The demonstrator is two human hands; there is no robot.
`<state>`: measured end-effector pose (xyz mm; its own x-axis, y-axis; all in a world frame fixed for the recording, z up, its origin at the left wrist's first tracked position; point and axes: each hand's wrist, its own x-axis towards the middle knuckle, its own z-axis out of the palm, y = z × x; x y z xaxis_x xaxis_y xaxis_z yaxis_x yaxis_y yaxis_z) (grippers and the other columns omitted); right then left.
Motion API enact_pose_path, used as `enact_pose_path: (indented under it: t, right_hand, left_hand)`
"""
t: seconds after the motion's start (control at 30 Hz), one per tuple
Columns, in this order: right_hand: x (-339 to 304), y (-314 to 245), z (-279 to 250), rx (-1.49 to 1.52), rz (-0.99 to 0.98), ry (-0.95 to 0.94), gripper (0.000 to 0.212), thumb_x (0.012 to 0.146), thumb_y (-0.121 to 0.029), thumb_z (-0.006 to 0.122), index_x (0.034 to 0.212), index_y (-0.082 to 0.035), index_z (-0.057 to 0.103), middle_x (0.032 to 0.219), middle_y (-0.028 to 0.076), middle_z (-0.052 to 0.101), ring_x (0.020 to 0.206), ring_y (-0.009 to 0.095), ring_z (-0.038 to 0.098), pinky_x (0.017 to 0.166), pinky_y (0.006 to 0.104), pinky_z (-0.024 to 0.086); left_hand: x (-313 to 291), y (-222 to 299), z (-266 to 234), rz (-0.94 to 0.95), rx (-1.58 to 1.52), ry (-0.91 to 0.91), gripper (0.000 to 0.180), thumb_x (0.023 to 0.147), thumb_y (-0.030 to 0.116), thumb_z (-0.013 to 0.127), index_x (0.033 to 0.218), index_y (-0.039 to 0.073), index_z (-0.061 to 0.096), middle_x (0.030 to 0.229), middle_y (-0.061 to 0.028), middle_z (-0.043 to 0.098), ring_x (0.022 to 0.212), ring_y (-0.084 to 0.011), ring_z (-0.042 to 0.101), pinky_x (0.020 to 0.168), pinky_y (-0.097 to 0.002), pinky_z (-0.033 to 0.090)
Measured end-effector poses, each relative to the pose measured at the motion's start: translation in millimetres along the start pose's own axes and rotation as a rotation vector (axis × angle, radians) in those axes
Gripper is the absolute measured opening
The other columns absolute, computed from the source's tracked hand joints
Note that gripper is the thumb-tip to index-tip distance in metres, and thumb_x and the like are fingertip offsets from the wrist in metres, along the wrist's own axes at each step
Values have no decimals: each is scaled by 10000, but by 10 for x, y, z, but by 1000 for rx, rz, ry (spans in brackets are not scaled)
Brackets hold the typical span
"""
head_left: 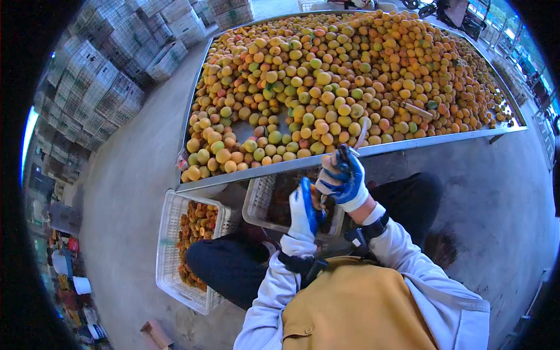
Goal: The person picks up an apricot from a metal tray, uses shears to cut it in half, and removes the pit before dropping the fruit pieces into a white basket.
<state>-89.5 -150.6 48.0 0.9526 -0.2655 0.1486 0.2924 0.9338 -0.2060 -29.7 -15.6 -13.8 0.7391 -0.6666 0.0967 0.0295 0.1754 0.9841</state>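
My left hand (304, 211), in a white glove with a blue coated palm, is closed round a small orange-brown piece of fruit (318, 199), mostly hidden by the fingers. Just above and right of it, my right hand (343, 178), gloved the same way, is closed too; what its fingers grip is hidden. A thin pale strip (363, 133) stands out beyond that hand at the table's rim; I cannot tell whether it is held. Below both hands sits a white plastic crate (252, 201) with dark contents.
A metal-rimmed table (256, 172) bears a heap of round yellow-orange fruit (326, 81). On it lies a wooden-looking stick (417, 111). Cut fruit (198, 224) fills part of a white crate (166, 256) by my left leg. Stacked crates (96, 87) stand at far left.
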Motion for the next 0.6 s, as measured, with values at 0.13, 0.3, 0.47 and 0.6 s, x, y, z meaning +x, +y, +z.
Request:
enact_pose_path:
  t: [0.13,0.3,0.47,0.6]
  right_hand:
    - [-139,-26,-42,-127,-39,1,322,1017,-341,457,844,-97,576,607,-4,414,453,141,415,410,322,307]
    - [-126,271,-15,-1342,-132,411,182,939,-139,637,1032,14,672,812,-32,641,759,46,511,687,253,464]
    - [-156,365,72,-1411,-80,327,171,926,-119,638,1027,17,649,814,2,652,808,48,489,726,282,474]
    - [-179,362,0,-1435,-30,336,187,897,-127,649,1010,22,634,813,91,683,759,129,602,720,332,494]
  left_hand:
    - [256,299,-147,-181,-276,321,367,998,441,514,896,98,593,692,-6,582,414,-81,439,342,-241,344]
    - [201,272,-102,7,-116,412,338,1038,329,475,1061,33,636,917,-51,649,713,-99,595,635,-244,494]
    - [132,475,-23,166,252,286,386,1056,264,435,1232,-43,586,1025,-78,666,900,-143,604,828,-289,485]
    - [115,424,-96,110,379,152,347,1055,219,425,1185,-33,624,1021,-104,675,911,-157,605,847,-310,484]
